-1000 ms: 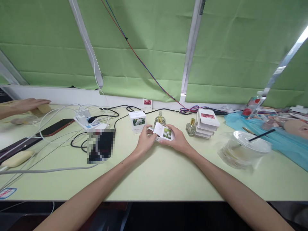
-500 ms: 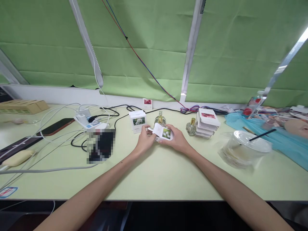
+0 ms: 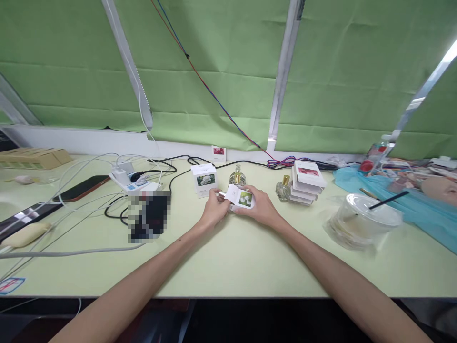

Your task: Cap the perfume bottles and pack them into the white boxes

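Observation:
Both hands hold a small white box (image 3: 244, 199) with a white flower picture, its flap raised at the left end. My right hand (image 3: 262, 207) wraps round its right side. My left hand (image 3: 214, 209) is closed at its left end, by a small shiny piece partly hidden by the fingers. Just behind the box stands a glass bottle (image 3: 237, 177) with a gold neck. A larger white box (image 3: 204, 181) with white flowers is upright behind my left hand. Another glass bottle with a gold top (image 3: 283, 189) leans beside stacked white boxes (image 3: 307, 183).
On the left of the table (image 3: 250, 262) lie a power strip (image 3: 137, 186), tangled cables, phones and a yellow case (image 3: 26, 235). A lidded plastic cup (image 3: 357, 224) with a black straw and a blue plastic bag (image 3: 421, 214) are at the right. A small card (image 3: 219, 154) leans at the back.
The small box has shifted slightly left and tilted a little in my hands. Both hands keep their hold on it.

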### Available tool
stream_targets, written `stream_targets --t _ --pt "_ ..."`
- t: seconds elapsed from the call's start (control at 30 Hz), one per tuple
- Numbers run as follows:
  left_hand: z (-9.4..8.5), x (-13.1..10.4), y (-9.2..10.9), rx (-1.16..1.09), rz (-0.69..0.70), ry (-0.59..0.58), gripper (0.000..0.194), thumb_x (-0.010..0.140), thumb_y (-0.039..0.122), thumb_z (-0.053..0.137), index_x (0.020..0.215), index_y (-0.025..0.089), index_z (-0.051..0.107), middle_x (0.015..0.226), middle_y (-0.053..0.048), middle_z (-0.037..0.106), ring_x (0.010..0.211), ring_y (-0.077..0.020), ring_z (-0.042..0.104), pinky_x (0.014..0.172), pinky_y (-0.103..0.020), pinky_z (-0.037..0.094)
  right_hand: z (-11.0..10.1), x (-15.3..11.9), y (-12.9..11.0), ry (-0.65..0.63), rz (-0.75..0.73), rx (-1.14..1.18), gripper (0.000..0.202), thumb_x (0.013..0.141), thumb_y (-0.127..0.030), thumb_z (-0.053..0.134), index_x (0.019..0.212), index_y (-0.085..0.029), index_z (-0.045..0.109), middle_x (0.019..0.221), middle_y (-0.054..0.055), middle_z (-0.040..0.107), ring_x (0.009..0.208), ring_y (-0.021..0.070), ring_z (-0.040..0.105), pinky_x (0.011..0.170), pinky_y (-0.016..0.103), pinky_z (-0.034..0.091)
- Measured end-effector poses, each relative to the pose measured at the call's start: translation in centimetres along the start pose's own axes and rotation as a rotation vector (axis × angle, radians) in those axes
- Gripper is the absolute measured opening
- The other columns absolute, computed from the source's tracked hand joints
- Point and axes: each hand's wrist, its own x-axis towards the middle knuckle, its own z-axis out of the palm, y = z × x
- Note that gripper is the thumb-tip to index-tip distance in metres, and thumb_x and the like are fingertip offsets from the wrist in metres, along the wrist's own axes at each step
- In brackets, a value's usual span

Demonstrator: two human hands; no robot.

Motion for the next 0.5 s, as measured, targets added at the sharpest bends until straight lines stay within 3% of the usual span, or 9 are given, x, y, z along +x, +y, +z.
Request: stream_targets --t 0.5 --pt "0.29 0.32 -0.6 -0.036 0.011 0.014 0.024 0.09 0.017 0.054 0.109 0.025 0.041 0.085 0.004 0.054 0.04 -0.0056 0.046 0.035 -0.021 0.027 0.09 0.08 0.09 0.014 0.014 -0.02 0.08 0.066 -0.049 0.086 0.137 -0.024 0.056 0.13 0.01 0.068 0.119 0.0315 0.061 0.1 0.045 0.046"
